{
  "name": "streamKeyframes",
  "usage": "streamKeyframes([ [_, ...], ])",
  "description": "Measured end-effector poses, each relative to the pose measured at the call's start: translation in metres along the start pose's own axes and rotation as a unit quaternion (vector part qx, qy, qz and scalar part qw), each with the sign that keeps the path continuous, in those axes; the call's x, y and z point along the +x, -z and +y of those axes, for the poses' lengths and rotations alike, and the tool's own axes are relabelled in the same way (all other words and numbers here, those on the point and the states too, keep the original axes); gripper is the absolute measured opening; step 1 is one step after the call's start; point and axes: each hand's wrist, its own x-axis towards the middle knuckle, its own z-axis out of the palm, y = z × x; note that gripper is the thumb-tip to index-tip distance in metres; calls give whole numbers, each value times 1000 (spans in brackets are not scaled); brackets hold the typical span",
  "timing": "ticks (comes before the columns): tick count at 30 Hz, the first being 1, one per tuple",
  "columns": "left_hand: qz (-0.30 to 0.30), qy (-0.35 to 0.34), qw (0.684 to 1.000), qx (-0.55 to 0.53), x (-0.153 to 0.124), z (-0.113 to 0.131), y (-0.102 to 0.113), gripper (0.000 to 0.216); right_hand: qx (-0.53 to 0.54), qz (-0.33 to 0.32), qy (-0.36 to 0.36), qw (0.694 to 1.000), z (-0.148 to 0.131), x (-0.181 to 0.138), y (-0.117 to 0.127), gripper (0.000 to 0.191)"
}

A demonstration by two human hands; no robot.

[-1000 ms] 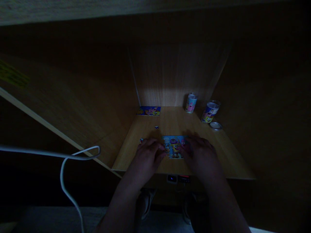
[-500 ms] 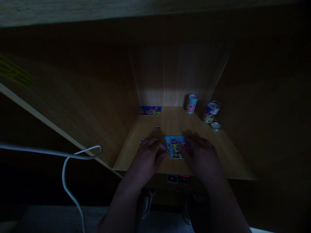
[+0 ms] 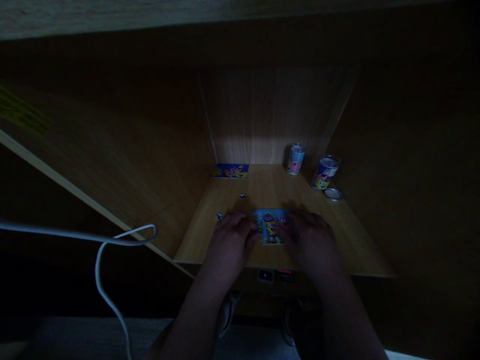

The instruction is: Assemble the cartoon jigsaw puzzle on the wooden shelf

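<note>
A small cartoon jigsaw puzzle lies near the front of a wooden desk. My left hand rests on its left edge with fingers laid flat and bent over the pieces. My right hand covers its right edge, fingers spread down on it. Two loose puzzle pieces lie apart: a loose piece just left of my left hand and a second loose piece farther back. The light is dim, so whether a finger pinches a piece stays hidden.
A finished picture card lies at the back left corner. Two printed tins stand at the back right, with a round lid beside them. Wooden walls close the desk on three sides. A white cable hangs at left.
My left hand has shifted slightly right onto the puzzle's left edge. The right hand stays almost still on the right edge.
</note>
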Motion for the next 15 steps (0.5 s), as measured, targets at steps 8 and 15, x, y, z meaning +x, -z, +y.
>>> streamKeyframes([
  [8, -19, -44, 998, -41, -1, 0, 7, 9, 1, 1, 4, 1000, 3, 0, -2, 45],
  [15, -9, -50, 996, -75, 0, -4, 7, 14, 5, 5, 10, 1000, 3, 0, -2, 44],
])
